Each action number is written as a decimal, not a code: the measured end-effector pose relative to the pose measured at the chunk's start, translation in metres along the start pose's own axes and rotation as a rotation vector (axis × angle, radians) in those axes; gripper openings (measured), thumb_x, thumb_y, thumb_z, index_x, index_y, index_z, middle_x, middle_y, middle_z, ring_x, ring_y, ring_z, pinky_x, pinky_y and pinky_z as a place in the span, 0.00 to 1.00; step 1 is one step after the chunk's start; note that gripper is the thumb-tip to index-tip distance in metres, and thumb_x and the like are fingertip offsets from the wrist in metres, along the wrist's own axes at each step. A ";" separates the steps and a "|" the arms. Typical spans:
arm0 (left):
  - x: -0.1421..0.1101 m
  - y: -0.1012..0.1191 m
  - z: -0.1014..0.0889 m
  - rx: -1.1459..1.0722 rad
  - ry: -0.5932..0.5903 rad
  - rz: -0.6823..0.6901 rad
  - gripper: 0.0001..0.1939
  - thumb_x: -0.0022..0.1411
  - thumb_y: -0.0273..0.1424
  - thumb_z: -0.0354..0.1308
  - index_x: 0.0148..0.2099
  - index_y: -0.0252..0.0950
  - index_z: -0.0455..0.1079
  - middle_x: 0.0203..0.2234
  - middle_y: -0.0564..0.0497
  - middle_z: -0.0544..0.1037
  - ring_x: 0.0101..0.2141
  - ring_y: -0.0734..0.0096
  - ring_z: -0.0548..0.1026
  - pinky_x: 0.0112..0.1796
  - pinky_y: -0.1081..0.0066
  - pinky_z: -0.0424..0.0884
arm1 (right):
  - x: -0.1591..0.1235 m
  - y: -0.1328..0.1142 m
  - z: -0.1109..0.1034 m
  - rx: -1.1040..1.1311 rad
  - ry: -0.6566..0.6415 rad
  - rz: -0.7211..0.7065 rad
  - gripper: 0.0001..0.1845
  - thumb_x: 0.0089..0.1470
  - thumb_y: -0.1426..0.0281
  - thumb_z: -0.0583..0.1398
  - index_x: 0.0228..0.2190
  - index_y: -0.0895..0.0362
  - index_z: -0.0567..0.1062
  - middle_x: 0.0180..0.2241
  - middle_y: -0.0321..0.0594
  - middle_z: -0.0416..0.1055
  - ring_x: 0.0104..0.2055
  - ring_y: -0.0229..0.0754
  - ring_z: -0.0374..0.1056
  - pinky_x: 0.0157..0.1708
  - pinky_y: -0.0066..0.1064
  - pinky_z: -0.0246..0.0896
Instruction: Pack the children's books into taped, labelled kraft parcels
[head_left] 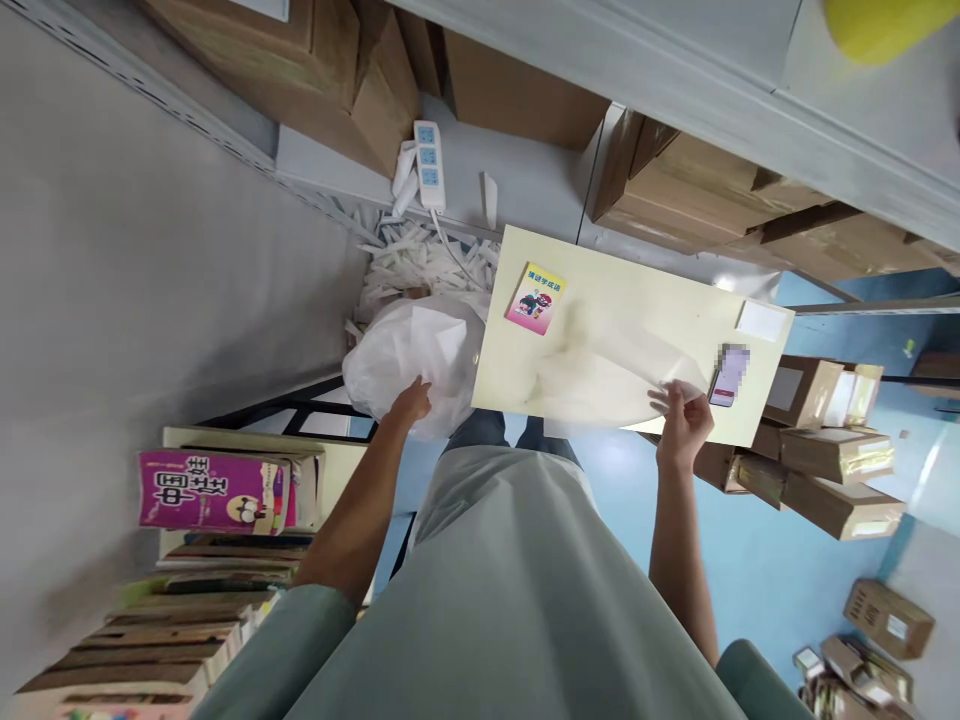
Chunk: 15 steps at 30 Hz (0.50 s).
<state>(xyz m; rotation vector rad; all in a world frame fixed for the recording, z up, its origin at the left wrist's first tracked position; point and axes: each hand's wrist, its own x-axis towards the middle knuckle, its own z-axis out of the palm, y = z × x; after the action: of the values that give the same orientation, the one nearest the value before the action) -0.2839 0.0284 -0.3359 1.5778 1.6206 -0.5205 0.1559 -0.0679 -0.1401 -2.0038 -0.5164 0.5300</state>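
My right hand (684, 425) pinches the corner of a translucent sheet (600, 385), thin like plastic film. The sheet lies loosely over the cream tabletop (660, 300) and hangs past its near edge. Left of the table bulges a white translucent plastic bag (412, 345). My left hand (411, 402) is at its near side, fingers drawn together on the plastic. A small yellow and pink booklet (537, 298) lies at the tabletop's left end. To the right of my right hand is a phone (729, 376), its screen partly pixelated, with a white card (761, 320) behind it.
A power strip (429, 167) rests on the shelf behind, above a heap of white paper scraps (420, 262). Cardboard boxes (525, 85) line that shelf; more boxes (832, 450) are stacked at right. Books (217, 490) fill a rack at lower left.
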 end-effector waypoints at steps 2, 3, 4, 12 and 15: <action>-0.008 0.003 -0.012 0.029 0.022 -0.016 0.24 0.56 0.25 0.60 0.55 0.32 0.80 0.54 0.29 0.82 0.49 0.44 0.83 0.49 0.58 0.75 | -0.005 -0.001 0.000 0.019 0.008 0.018 0.17 0.59 0.56 0.70 0.39 0.57 0.80 0.36 0.40 0.82 0.34 0.46 0.84 0.32 0.33 0.79; -0.015 0.008 -0.019 0.041 0.057 -0.021 0.25 0.57 0.25 0.60 0.57 0.32 0.79 0.52 0.28 0.83 0.49 0.42 0.83 0.49 0.56 0.75 | -0.007 -0.001 -0.001 0.036 0.013 0.030 0.17 0.58 0.56 0.70 0.39 0.57 0.80 0.36 0.40 0.82 0.34 0.46 0.84 0.32 0.33 0.78; -0.023 0.014 -0.027 0.039 0.109 -0.018 0.26 0.60 0.25 0.59 0.60 0.32 0.78 0.50 0.28 0.84 0.49 0.40 0.83 0.50 0.54 0.75 | -0.008 -0.001 -0.001 0.056 0.018 0.041 0.17 0.58 0.56 0.70 0.39 0.57 0.80 0.36 0.40 0.82 0.34 0.46 0.84 0.31 0.33 0.78; -0.084 0.146 -0.065 -0.471 0.360 0.219 0.17 0.63 0.38 0.66 0.54 0.44 0.80 0.40 0.51 0.88 0.36 0.59 0.85 0.45 0.64 0.77 | 0.015 0.013 -0.016 0.205 0.059 0.074 0.17 0.59 0.55 0.69 0.40 0.56 0.78 0.37 0.39 0.80 0.36 0.47 0.84 0.34 0.35 0.78; -0.084 0.204 -0.049 -0.703 0.111 0.225 0.25 0.67 0.51 0.63 0.54 0.37 0.80 0.37 0.45 0.88 0.34 0.59 0.85 0.39 0.64 0.79 | 0.030 0.020 -0.027 0.263 0.069 0.085 0.17 0.60 0.55 0.69 0.41 0.55 0.77 0.38 0.39 0.79 0.38 0.47 0.84 0.36 0.36 0.78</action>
<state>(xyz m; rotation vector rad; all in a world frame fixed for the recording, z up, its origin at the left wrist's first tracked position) -0.1080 0.0412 -0.1945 1.2307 1.4531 0.2483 0.1988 -0.0789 -0.1509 -1.7908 -0.3035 0.5489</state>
